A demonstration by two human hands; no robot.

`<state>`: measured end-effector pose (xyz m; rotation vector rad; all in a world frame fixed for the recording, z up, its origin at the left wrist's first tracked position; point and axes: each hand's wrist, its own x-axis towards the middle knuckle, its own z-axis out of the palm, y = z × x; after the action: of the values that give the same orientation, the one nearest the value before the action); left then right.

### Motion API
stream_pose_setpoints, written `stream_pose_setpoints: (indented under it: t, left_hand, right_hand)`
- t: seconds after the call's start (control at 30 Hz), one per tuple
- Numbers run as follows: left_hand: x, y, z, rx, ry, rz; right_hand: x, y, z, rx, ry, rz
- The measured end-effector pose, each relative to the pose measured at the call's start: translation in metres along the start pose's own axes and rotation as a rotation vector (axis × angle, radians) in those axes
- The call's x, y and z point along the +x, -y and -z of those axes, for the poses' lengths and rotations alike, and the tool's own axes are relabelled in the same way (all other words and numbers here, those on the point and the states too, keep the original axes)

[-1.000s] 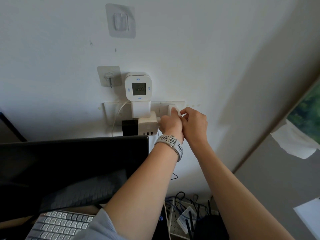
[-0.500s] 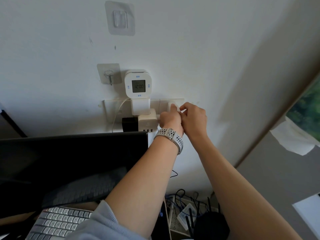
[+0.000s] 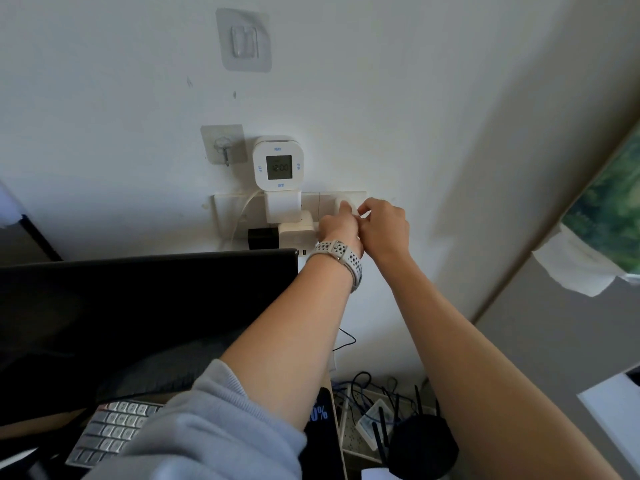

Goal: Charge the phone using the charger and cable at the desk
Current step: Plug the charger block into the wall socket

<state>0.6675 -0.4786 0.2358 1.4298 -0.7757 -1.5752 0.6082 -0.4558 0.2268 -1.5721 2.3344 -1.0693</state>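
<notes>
A small white charger [image 3: 345,205] sits against the right end of the white wall socket plate [image 3: 325,201]. My left hand [image 3: 337,227], with a grey watch on its wrist, pinches the charger from the left. My right hand [image 3: 385,225] closes on it from the right, and the fingers of both hands meet over it. Most of the charger is hidden by them, and I cannot make out the cable. The phone [image 3: 321,414] lies at the desk's right edge under my left forearm, its dark screen showing a percent figure.
A white cube adapter [image 3: 296,234], a black plug [image 3: 262,238] and a small digital clock [image 3: 278,166] crowd the socket's left part. A black monitor [image 3: 138,306] and keyboard [image 3: 110,431] fill the desk. A router [image 3: 423,446] and tangled cables lie on the floor.
Both hands stay on the charger at the socket, shifting only slightly up and in against the wall plate. Everything else holds still.
</notes>
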Motion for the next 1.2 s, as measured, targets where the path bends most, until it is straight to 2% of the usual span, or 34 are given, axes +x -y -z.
stream_pose_setpoints:
  t: [0.13,0.3,0.57,0.7,0.83,1.03,1.2]
  left_hand:
    - [-0.008,-0.007,0.003,0.066,0.038,0.003]
    - [-0.024,-0.013,0.007,0.032,0.114,0.009]
    - [-0.079,-0.025,0.007,-0.004,0.160,-0.111]
    - [-0.114,-0.040,0.019,-0.083,0.241,-0.134]
    - [-0.150,-0.067,0.049,-0.256,0.436,-0.125]
    - [-0.203,-0.099,0.123,-0.252,0.672,-0.400]
    - [-0.218,-0.082,0.195,-0.211,0.707,-0.523]
  right_hand:
    - [-0.001,0.000,0.006,-0.040,0.036,-0.001]
    - [-0.008,0.004,0.020,-0.082,0.031,0.021]
    - [-0.048,0.024,0.065,-0.018,-0.050,0.060]
    - [-0.068,0.042,0.097,0.141,-0.087,0.101]
    - [-0.091,0.070,0.131,0.424,-0.137,0.137]
    - [-0.142,0.120,0.168,0.660,-0.220,0.295]
    - [-0.189,0.153,0.145,0.806,-0.210,0.298]
